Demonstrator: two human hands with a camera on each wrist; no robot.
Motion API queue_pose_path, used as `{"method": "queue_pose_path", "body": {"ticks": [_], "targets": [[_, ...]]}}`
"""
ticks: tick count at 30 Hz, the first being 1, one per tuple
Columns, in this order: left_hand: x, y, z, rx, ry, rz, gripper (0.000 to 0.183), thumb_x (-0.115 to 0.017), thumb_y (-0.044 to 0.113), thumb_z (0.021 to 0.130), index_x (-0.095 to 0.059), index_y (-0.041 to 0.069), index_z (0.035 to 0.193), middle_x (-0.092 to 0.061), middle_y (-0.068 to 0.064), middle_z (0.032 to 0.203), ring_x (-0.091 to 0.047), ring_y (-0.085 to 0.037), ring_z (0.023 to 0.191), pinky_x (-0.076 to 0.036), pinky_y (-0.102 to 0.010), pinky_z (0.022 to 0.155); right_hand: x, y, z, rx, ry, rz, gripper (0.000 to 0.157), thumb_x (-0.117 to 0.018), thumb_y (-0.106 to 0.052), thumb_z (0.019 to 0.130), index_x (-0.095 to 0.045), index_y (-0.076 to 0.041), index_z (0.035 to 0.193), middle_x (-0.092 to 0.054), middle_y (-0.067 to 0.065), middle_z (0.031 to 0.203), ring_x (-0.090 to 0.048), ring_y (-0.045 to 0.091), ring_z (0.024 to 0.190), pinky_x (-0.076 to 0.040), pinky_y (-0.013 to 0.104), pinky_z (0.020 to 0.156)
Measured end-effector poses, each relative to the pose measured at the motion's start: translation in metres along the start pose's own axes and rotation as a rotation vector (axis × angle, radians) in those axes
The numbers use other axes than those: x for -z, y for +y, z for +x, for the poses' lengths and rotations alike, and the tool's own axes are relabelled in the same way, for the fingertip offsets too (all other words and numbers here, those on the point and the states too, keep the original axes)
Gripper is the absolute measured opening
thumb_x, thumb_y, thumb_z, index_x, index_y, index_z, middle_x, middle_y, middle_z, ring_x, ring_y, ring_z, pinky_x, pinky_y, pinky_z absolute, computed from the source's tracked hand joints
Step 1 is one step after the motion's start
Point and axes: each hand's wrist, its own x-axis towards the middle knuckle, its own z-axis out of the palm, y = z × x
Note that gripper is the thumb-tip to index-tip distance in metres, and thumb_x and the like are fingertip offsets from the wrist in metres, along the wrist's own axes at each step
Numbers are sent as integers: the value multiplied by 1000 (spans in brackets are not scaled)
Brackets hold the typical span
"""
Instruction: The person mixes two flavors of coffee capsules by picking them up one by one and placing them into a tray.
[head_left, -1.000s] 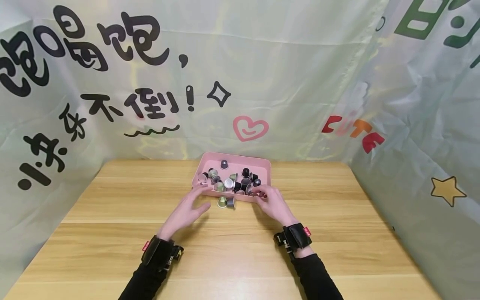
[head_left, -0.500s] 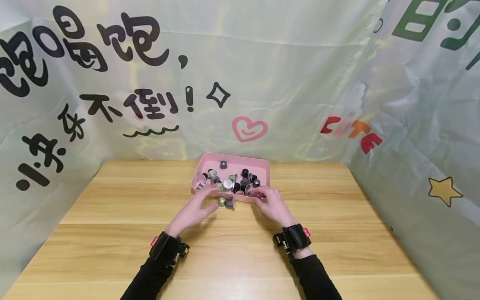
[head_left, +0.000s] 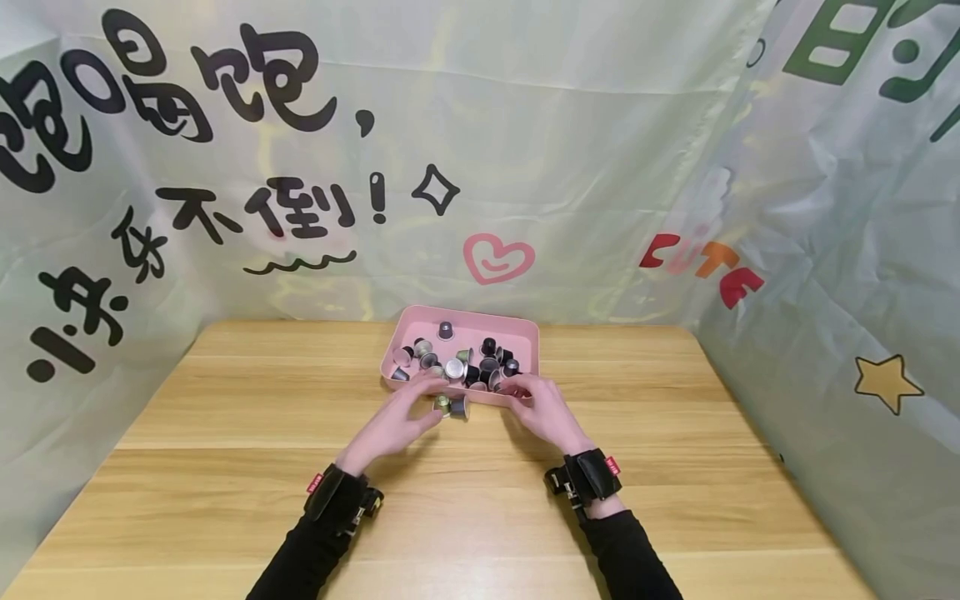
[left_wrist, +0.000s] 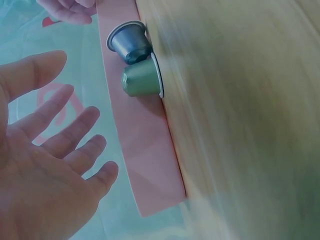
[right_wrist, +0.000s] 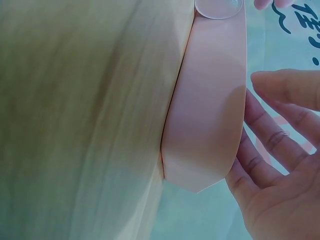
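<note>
A shallow pink tray (head_left: 487,317) holds several coffee capsules, mostly black, grey, silver and green. Outside its front wall (left_wrist: 145,145) stands a green capsule (left_wrist: 141,80), rim down on the table. Touching it is a blue-grey capsule (left_wrist: 131,42) lying on its side, its lid (right_wrist: 218,7) turned to the right. My left hand (head_left: 393,425) hovers at the tray's front rim with fingers spread and thumb near the green capsule, holding nothing. At the front right corner, my right hand (head_left: 546,410) reaches over the rim, fingers behind the wall, thumb apart from them.
The tray stands on a wooden table (head_left: 480,508) close to its back edge. A printed cloth backdrop (head_left: 585,192) rises behind and at both sides. A silver capsule (head_left: 454,370) sits amid the others, and a dark one (head_left: 446,331) stands apart at the tray's back.
My left hand has moved right along the tray's front, its thumb now close to the green capsule. The right hand has stayed at the tray's corner.
</note>
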Motion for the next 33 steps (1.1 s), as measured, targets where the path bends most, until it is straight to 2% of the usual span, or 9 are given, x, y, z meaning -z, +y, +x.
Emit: {"method": "queue_pose_path", "body": {"ticks": [8,20,25,33], "targets": [[-2,-1,0,-20,-22,-24,48,-63,10,95,-53,6,142,-43,-22,156,-22,-48,151,-17,-74,118,1,0,2,-9,-30,-8,24,-72,-2,87,-73,-3,111,-76,13,109,-71,28,101,-59,44,94],[-2,-3,-3,-3,-61,-47,52,-63,12,96,-49,9,146,-41,-20,157,-27,-48,150,-18,-75,117,2,3,3,-1,-59,0,19,-72,-5,89,-75,-7,107,-76,9,105,-70,23,97,-59,43,92],[-2,-3,-5,12,-73,-47,50,-62,13,97,-50,11,146,-42,-19,157,-26,-48,150,-18,-75,117,1,3,-1,-22,-83,16,19,-71,-5,89,-74,-8,107,-76,11,108,-70,26,101,-57,48,96],[-3,-4,-5,35,-94,-57,51,-63,17,98,-49,13,146,-43,-18,157,-33,-46,148,-22,-74,117,-1,2,-3,-48,-113,18,25,-71,-6,89,-72,-8,114,-74,13,119,-68,31,113,-52,52,104]]}}
